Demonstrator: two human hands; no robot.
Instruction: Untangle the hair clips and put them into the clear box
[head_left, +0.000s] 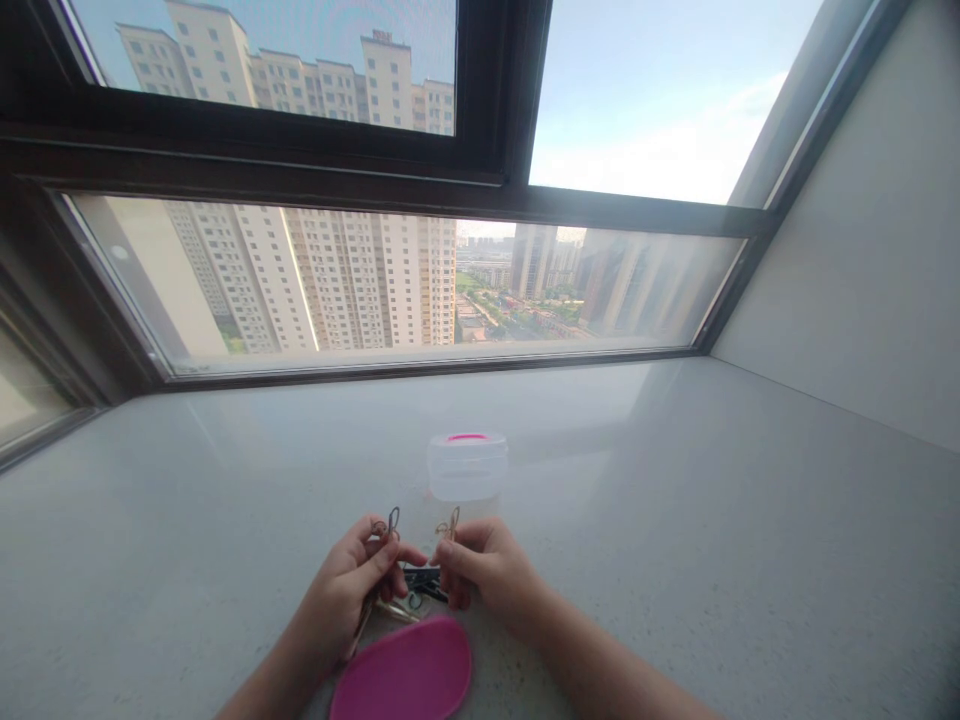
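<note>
L hand (366,570) & L forearm (285,660), btm ctr-left of frame — bare, slim. R hand (486,562) & R forearm (604,658), btm ctr-right — also bare, narrow at wrist, wider twd btm edge.

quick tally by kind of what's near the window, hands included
Hands: 2 (left hand, right hand)
Box: 1
Pink oval: 1
Total: 4, leaving out the clips, too overlapped to count.

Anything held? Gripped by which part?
Left hand: a dark looped wire piece, pinched below its raised loop. Right hand: a gold-toned looped wire piece, pinched likewise. Lower parts are hidden.
</note>
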